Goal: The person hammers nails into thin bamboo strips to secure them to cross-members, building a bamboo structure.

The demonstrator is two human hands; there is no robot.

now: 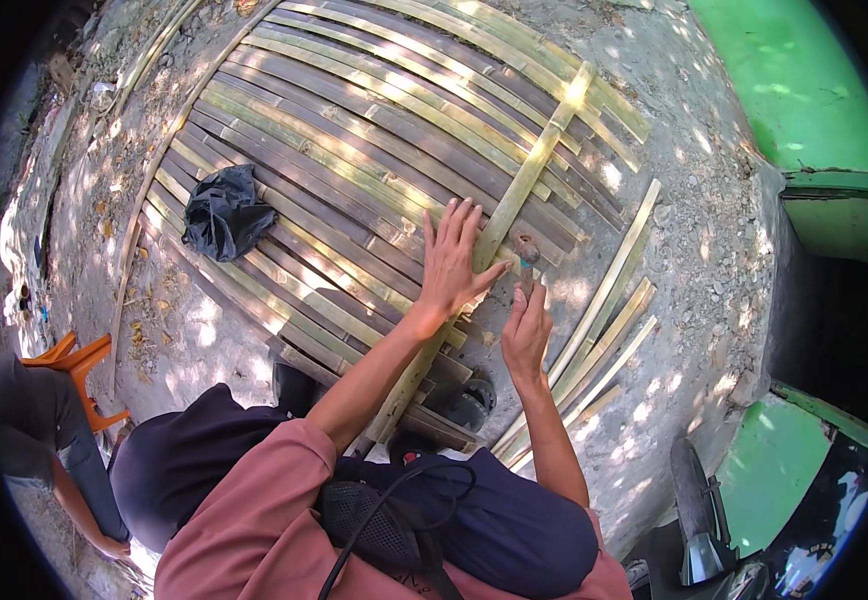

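My left hand (448,258) lies flat with its fingers spread on the bamboo slats (354,190), its thumb reaching across a long bamboo crosspiece (529,172). The crosspiece runs at a slant over the slat ends, from the far right back toward my knees. My right hand (527,335) is closed around the handle of a hammer (526,250), whose rusty head points away from me. The hammer head is just right of the crosspiece, near the slat ends. Whether it touches anything is hard to tell. No nail can be made out.
A crumpled black plastic bag (229,213) rests on the slats at left. Loose bamboo strips (604,345) lie on the ground at right. An orange plastic chair (82,370) and a seated person (39,430) are at left. Part of a motorbike (699,510) shows at lower right, near green panels (804,80).
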